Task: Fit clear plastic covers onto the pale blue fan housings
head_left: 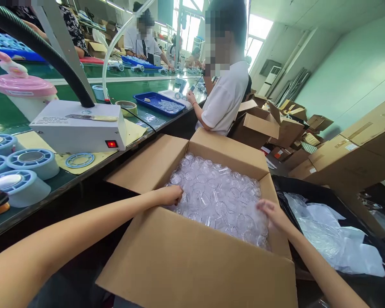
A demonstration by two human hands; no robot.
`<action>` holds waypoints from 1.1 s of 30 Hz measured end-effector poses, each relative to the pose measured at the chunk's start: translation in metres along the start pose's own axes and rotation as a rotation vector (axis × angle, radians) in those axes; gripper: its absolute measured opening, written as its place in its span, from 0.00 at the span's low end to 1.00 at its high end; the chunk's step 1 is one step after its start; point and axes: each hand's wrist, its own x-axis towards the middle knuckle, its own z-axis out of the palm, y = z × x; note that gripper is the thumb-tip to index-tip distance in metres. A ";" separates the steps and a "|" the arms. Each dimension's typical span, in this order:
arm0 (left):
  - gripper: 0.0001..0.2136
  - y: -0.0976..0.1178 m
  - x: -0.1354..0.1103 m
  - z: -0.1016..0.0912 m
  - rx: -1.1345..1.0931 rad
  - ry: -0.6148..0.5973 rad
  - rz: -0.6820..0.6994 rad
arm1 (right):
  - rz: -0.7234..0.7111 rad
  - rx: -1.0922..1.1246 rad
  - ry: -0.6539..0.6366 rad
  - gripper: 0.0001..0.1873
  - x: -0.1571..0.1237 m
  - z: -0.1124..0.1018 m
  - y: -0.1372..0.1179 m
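A large open cardboard box (pixel 192 252) stands in front of me, full of clear plastic round parts (pixel 218 201) that look like small cups or covers. My left hand (pixel 172 195) is closed at the box's left side, just over the parts. Whether anything is inside that fist is hidden. At the right inner side of the box, my right hand (pixel 272 212) has its fingers curled in over the parts. It is slightly blurred, and what its fingers hold, if anything, cannot be made out.
To the left, a workbench (pixel 122 90) carries a white machine box (pixel 80 128), blue ring-shaped parts (pixel 32 162), a pink-lidded cup (pixel 24 92) and a blue tray (pixel 160 103). A co-worker (pixel 226 98) stands beyond the box. A black-lined bin (pixel 280 184) with plastic bags is at right.
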 end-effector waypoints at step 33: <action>0.12 -0.003 -0.001 0.001 0.120 0.233 0.002 | -0.032 -0.333 -0.119 0.10 -0.009 0.052 0.027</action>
